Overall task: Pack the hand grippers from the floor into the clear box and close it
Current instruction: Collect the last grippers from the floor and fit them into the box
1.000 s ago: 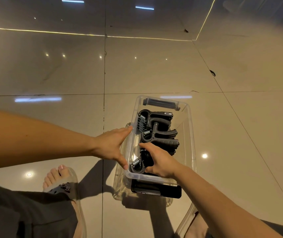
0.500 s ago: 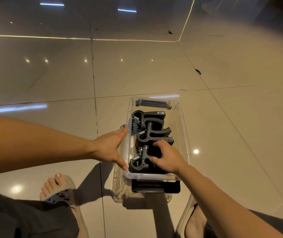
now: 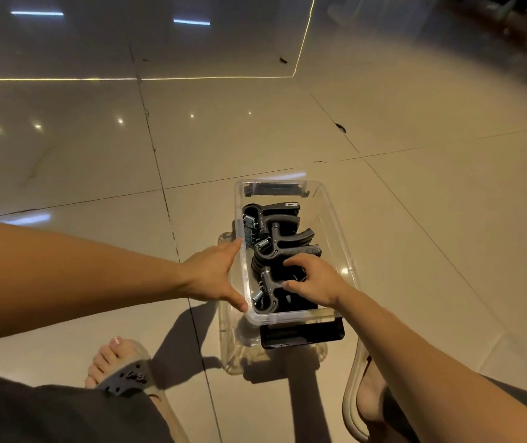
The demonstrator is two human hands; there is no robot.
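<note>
The clear box (image 3: 335, 219) stands open on the tiled floor in front of me. Several black hand grippers (image 3: 275, 219) with metal springs lie stacked inside it along the left side. My left hand (image 3: 214, 276) lies flat against the outside of the box's left wall, fingers straight and thumb at the near left corner. My right hand (image 3: 316, 279) is inside the box, fingers and thumb curled round the handle of the nearest hand gripper (image 3: 267, 298). Part of that gripper is hidden under my hand.
A clear lid (image 3: 239, 356) lies on the floor partly under the box's near end, beside a black latch (image 3: 302, 334). My sandalled feet (image 3: 118, 366) flank the box on both sides. Glossy tiles stretch all around.
My right hand has slid a little farther into the box onto the nearest gripper. My left hand stays against the left wall. The view has shifted slightly.
</note>
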